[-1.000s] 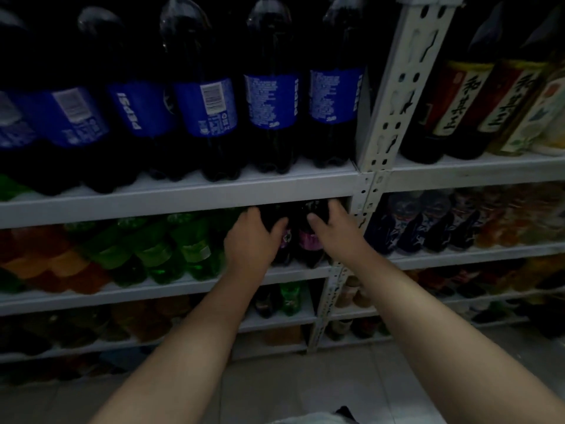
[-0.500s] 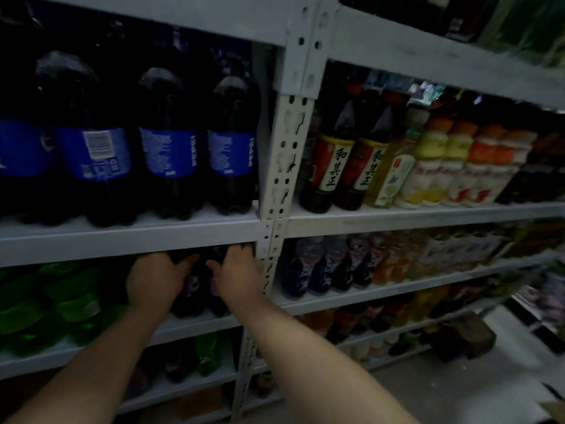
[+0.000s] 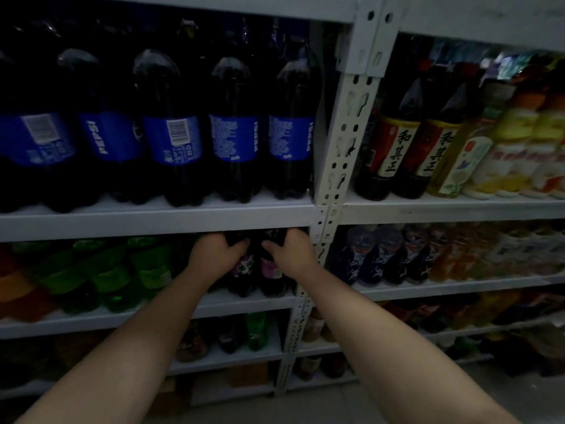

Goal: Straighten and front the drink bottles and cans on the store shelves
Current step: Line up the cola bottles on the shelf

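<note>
Two dark bottles with purple labels stand side by side at the right end of the second shelf (image 3: 153, 313). My left hand (image 3: 215, 255) grips the upper part of the left dark bottle (image 3: 243, 278). The right dark bottle (image 3: 270, 275) is gripped near its top by my right hand (image 3: 292, 255). Both bottle tops are hidden under the shelf above. Green bottles (image 3: 146, 270) stand to their left.
Large Pepsi bottles (image 3: 235, 133) line the shelf above. A white perforated upright (image 3: 339, 148) stands just right of my hands. Beyond it are tea bottles (image 3: 394, 151), juice bottles (image 3: 513, 154) and small dark bottles (image 3: 373, 258). Lower shelves hold more drinks.
The view has swung back left and slightly down. Both hands stay on the same two dark bottles at the shelf's right end.
</note>
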